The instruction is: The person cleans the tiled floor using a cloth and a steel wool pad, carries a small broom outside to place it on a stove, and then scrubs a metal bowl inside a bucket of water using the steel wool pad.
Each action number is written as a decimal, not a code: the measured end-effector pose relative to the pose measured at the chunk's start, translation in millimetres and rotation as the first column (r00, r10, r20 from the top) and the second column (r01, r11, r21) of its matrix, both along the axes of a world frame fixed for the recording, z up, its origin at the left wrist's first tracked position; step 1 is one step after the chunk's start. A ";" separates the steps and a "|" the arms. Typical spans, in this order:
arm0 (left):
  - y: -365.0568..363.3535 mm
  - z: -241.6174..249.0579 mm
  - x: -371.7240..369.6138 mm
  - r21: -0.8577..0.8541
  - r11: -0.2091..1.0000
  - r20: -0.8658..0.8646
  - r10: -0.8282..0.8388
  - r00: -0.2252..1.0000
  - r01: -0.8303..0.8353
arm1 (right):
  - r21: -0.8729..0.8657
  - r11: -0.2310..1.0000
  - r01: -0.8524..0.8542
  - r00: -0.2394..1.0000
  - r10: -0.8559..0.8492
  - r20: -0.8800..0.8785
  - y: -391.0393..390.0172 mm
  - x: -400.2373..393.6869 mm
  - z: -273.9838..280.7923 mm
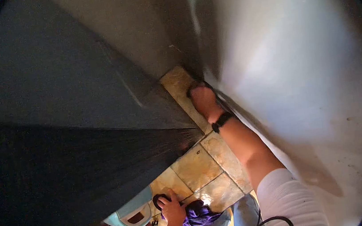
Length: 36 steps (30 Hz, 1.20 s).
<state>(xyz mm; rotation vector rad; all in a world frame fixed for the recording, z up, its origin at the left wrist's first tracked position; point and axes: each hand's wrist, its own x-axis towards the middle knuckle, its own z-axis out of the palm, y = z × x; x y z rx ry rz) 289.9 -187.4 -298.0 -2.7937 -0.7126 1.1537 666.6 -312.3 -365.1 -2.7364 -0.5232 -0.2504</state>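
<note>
My right hand reaches down into the narrow floor strip beside the white wall. Its fingers are curled against a small dark thing that is mostly hidden and blurred. On the tiled floor lower down, my left hand has its fingers closed at a black ring-shaped thing. A crumpled purple cloth lies right beside that hand, touching it near the wrist.
A large dark panel fills the left side and leaves a narrow gap. The white wall rises close on the right. A light blue plastic container with a handle stands near the left hand. A dark cable loops by my sleeve.
</note>
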 end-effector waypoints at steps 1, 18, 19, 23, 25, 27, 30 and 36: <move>-0.9 0.3 -0.8 0.009 1.000 -0.021 0.013 1.000 -0.013 | -0.127 0.991 -0.051 0.998 0.055 0.027 9.5 25.0 -40.2; -1.6 -5.2 -4.3 0.052 0.998 0.029 -0.039 0.999 0.037 | -0.110 0.989 0.103 0.993 -0.096 0.068 -57.3 -111.9 -28.8; -2.7 -4.4 -6.1 0.046 0.999 0.019 -0.026 0.999 0.025 | 0.004 0.999 0.046 0.998 -0.046 -0.038 -54.1 -87.4 -28.9; -1.4 -4.0 -9.8 0.023 0.999 0.082 -0.034 0.996 0.032 | 0.151 0.982 0.110 0.976 -0.077 -0.204 -23.9 -33.6 -31.0; -1.4 -7.5 -12.8 0.029 0.999 0.063 -0.041 0.997 0.039 | 0.190 0.980 0.058 0.996 -0.045 -0.073 -46.4 -66.0 -26.2; -1.5 -7.5 -10.8 0.041 0.999 0.063 -0.025 0.998 0.023 | -0.124 0.987 0.098 0.980 -0.074 0.186 -72.6 -128.9 -6.7; -1.9 -5.6 -6.9 0.022 1.000 0.032 0.002 0.999 -0.003 | -0.348 0.935 0.075 0.983 -0.128 -0.131 -93.6 -185.1 15.1; -1.0 -4.1 -8.6 0.041 0.997 0.041 -0.062 0.997 0.060 | -0.177 0.984 -0.019 0.966 -0.028 -0.257 -39.7 -62.3 5.1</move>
